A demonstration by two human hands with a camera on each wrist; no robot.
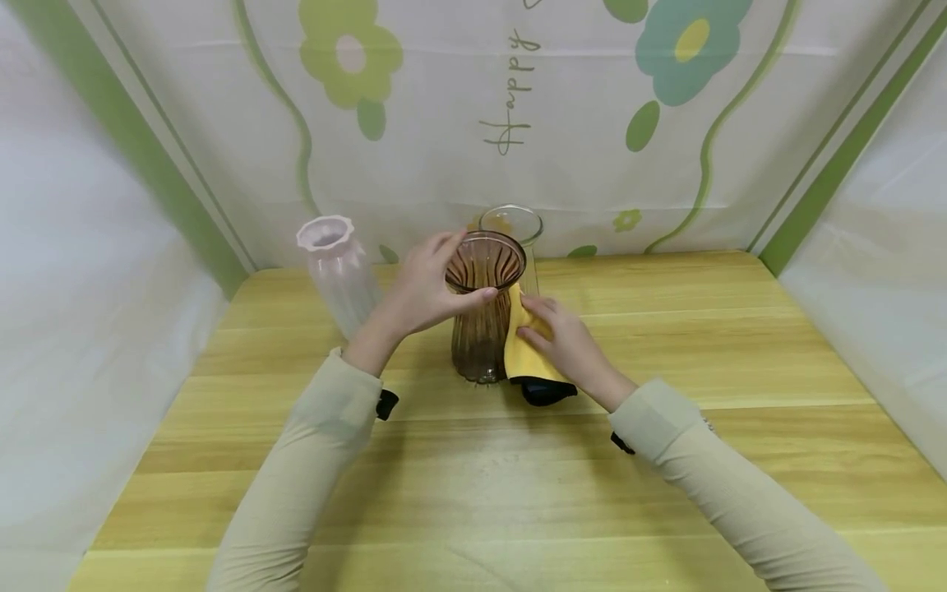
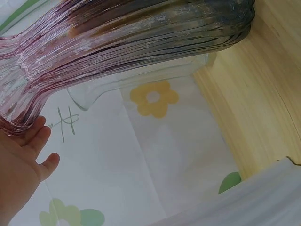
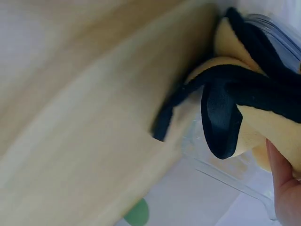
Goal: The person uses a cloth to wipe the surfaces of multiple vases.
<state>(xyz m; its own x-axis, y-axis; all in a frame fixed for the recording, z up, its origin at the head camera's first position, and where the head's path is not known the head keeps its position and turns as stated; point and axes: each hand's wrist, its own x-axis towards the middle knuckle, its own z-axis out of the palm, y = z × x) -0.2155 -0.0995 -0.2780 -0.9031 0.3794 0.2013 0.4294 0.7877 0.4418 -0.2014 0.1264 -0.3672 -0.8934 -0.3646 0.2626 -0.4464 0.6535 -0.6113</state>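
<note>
A ribbed brown-tinted glass vase (image 1: 481, 337) stands upright near the middle of the table. My left hand (image 1: 429, 288) grips its flared rim, thumb on the near side and fingers round the far left. In the left wrist view the vase (image 2: 141, 47) shows pinkish at the neck and darker at the base. My right hand (image 1: 565, 341) holds a yellow cloth (image 1: 524, 349) with black edging against the vase's right side. The cloth (image 3: 263, 127) hangs in folds in the right wrist view, with a loose black strip.
Behind the brown vase stands a clear glass vase (image 1: 531, 267), partly hidden. A pale pink-and-white fluted vase (image 1: 342, 275) is at the left, partly behind the left forearm. The wooden table (image 1: 503, 493) meets a floral-print backdrop (image 1: 577, 164) at its far edge.
</note>
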